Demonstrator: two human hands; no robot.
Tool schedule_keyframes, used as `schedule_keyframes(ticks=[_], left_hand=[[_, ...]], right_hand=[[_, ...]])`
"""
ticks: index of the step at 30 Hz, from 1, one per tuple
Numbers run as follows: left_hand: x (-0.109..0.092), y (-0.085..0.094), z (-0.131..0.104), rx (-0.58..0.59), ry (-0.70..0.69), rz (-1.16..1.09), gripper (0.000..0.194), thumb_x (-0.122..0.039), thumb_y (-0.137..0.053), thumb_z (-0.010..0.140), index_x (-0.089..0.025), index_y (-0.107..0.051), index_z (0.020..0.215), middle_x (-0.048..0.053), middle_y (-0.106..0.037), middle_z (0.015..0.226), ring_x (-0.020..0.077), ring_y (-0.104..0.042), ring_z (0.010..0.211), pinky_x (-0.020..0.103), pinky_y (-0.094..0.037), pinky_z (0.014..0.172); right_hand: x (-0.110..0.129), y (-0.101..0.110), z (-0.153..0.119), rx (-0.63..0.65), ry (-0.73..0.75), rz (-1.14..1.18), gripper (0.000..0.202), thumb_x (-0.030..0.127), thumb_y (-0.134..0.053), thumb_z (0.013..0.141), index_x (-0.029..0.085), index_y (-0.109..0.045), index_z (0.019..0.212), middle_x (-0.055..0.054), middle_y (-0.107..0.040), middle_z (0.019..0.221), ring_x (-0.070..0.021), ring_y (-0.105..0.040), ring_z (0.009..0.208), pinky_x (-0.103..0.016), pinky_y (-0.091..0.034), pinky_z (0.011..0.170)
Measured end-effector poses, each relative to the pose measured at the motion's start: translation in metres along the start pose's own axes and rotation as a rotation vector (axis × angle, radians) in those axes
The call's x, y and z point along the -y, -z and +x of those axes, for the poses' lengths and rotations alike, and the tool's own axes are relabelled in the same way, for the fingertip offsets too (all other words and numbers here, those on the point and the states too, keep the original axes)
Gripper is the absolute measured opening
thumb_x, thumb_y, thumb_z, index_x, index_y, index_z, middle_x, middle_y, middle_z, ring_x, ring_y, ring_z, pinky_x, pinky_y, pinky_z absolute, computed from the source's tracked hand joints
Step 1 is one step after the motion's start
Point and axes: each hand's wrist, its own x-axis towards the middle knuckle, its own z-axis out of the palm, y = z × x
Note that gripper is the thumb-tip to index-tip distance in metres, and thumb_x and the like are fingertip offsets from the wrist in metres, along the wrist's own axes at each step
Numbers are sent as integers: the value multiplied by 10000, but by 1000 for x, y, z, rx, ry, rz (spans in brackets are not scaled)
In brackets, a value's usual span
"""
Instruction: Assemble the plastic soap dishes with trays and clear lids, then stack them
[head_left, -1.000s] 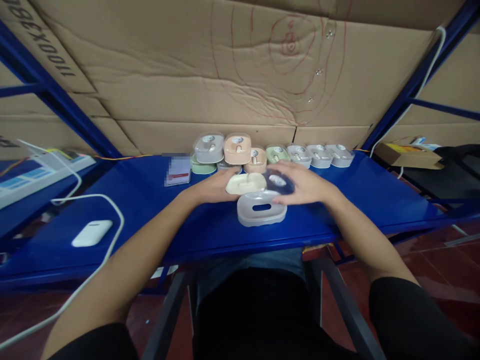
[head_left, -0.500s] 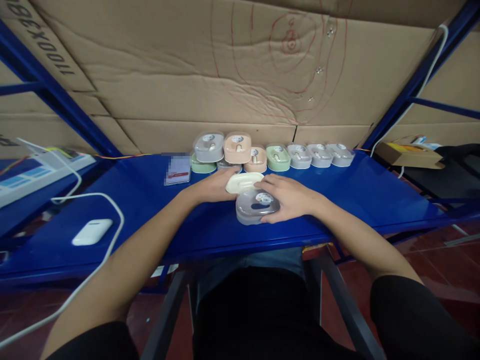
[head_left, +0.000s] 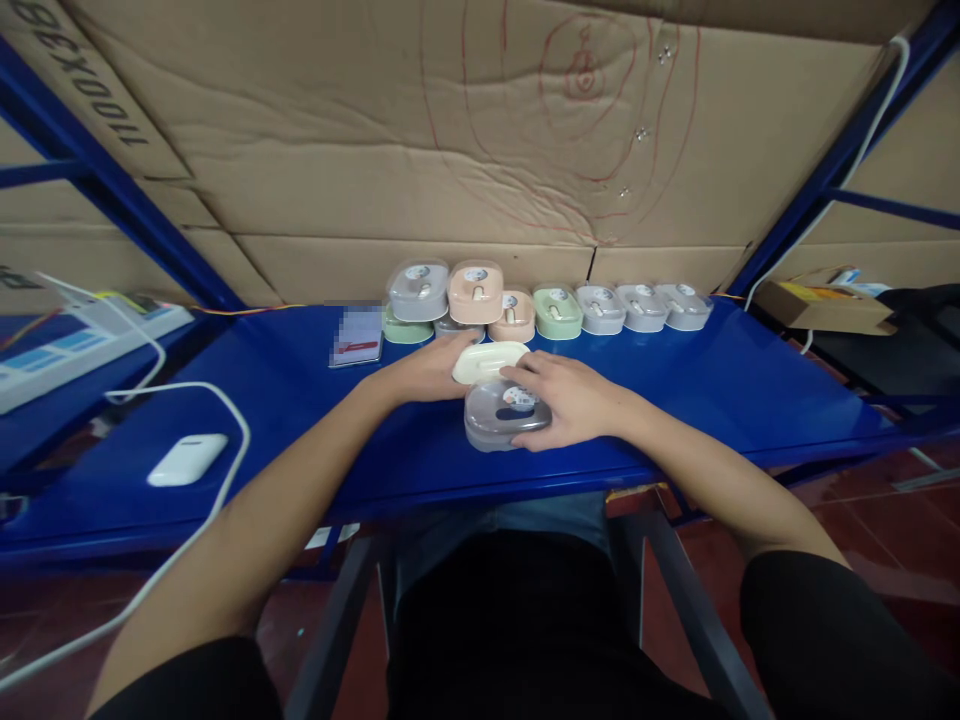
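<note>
My left hand [head_left: 433,368] grips the left end of a cream oval tray-like piece [head_left: 489,360], which is tilted so that its recessed face shows. Just below it is a grey box with a clear rounded lid [head_left: 496,425], a dark oval opening and a round label on top. My right hand [head_left: 576,398] holds that box by its right side, thumb in front and fingers over the top. The fingertips of this hand also come close to the cream piece; whether they touch it I cannot tell.
Similar lidded boxes line the back: a stacked grey box [head_left: 417,293], an orange box [head_left: 475,293], a green box [head_left: 559,313] and several grey ones [head_left: 643,308]. A phone [head_left: 358,335], a white earbud case [head_left: 187,460] and a white cable [head_left: 238,440] lie left.
The grey box has shifted slightly left with my right hand, whose fingers moved over its top. My left hand and the cream piece stay almost in place.
</note>
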Motion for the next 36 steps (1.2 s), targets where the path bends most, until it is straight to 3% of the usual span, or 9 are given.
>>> schedule_keyframes(ticks=[7,12,20,28,33,36], left_hand=[[5,-4,-1,-10,-32,14,671,-504,-808,789,-238,-655,1386,171,-766,1402,463,-712,1363,583,-572,1145],[14,-10,-2,-54,-14,-22,869,-513,-854,774,-224,-582,1548,213,-660,1625,510,-555,1580,660,-450,1308],[19,-15,-2,-34,-4,-14,991,-537,-856,777,-185,-495,1630,294,-523,1745,555,-464,1648,744,-387,1333],[9,-12,-2,-17,-9,6,784,-501,-811,819,-201,-584,1507,246,-672,1568,532,-573,1552,700,-476,1271],[3,-8,-2,-27,32,2,816,-566,-800,827,-190,-559,1510,256,-661,1595,532,-575,1551,695,-490,1251],[1,-6,-3,-23,51,-62,849,-592,-843,802,-183,-569,1493,252,-707,1535,520,-657,1464,654,-547,1187]], right_hand=[[6,-1,1,2,-16,-31,906,705,-794,889,109,-658,1558,-198,-701,1240,-361,-653,1057,-483,-573,868],[15,-3,1,4,-67,-46,895,697,-790,888,102,-662,1544,-205,-694,1233,-361,-639,1052,-490,-571,885],[30,-7,1,18,-149,-104,952,699,-761,888,86,-628,1604,-242,-697,1268,-410,-662,1093,-550,-582,939],[26,-8,0,85,-58,-34,898,652,-733,1013,263,-491,1786,-222,-665,1425,-371,-694,1099,-502,-584,940],[14,3,-7,174,-74,4,1086,584,-886,911,246,-407,1826,-235,-626,1497,-428,-676,1234,-515,-615,930],[-5,14,-12,178,15,158,1085,552,-907,908,259,-402,1822,-209,-630,1538,-417,-677,1318,-549,-616,1046]])
